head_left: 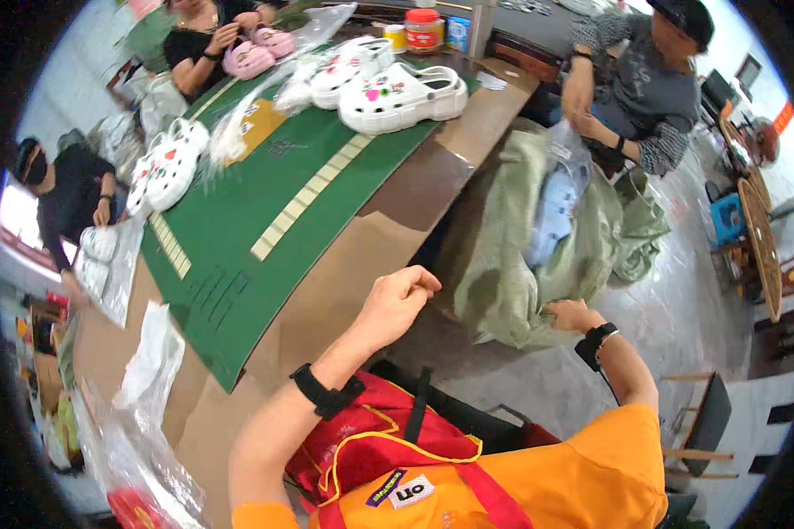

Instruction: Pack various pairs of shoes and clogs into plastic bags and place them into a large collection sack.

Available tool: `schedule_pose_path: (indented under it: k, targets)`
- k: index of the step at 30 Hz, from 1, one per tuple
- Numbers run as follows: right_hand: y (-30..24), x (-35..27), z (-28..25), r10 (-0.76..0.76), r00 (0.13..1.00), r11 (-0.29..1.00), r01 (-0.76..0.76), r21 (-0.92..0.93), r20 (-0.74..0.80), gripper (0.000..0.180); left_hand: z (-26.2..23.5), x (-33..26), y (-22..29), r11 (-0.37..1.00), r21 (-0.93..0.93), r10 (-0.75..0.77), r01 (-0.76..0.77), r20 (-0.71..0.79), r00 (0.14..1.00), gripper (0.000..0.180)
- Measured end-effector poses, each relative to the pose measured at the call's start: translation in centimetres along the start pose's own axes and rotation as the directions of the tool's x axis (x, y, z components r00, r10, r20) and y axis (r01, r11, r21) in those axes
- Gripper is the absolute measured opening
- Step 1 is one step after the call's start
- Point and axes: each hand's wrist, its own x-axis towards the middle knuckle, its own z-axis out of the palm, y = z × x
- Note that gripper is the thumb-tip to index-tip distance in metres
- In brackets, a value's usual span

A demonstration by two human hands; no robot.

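Observation:
At the table's near edge my left hand hangs in the air, fingers bent and drawn together, with nothing visible in them. On the right, my right hand grips the near rim of a pale green woven sack. A blue clog in a clear plastic bag sticks up out of the sack's mouth. Across the sack a co-worker's hands hold the upper end of that bag. What lies deeper in the sack is hidden.
White clogs with charms stand on a green board on the table, beside a red-lidded jar. More white clogs and plastic bags lie leftward. Two other people work at the far side, one with pink clogs. A stool stands right.

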Motion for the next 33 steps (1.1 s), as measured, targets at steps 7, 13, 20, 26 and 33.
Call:
schedule_pose_path:
  k: [7,13,20,26,33]
  targets:
    - [-4.5,2.3,-0.6,-0.224,0.944,0.956,0.262,0.134,-0.243,0.056,-4.6,-9.8,0.0,0.979,-0.088,-0.181,0.185,0.052,0.982,0.018]
    - [-6.5,-0.4,-4.9,-0.191,0.835,0.98,0.135,-0.144,-0.516,0.027,-8.7,-18.9,0.8,0.993,0.002,-0.115,0.116,-0.097,0.989,0.019]
    - [-21.5,-6.4,-15.6,-0.448,0.705,0.789,0.601,0.127,-0.55,0.033,-14.5,-28.3,-2.3,0.98,0.086,-0.13,0.182,-0.418,0.899,0.02]
    - [-36.1,-6.1,-18.5,-0.82,0.448,0.487,0.873,-0.022,-0.357,0.028,-18.7,-34.3,-6.5,0.83,0.375,-0.016,0.413,-0.725,0.689,0.026]
    - [-48.1,-7.8,-16.7,-0.979,0.161,0.164,0.986,-0.013,-0.124,0.031,-21.5,-37.6,-11.2,0.445,0.42,0.12,0.791,-0.903,0.412,0.036]
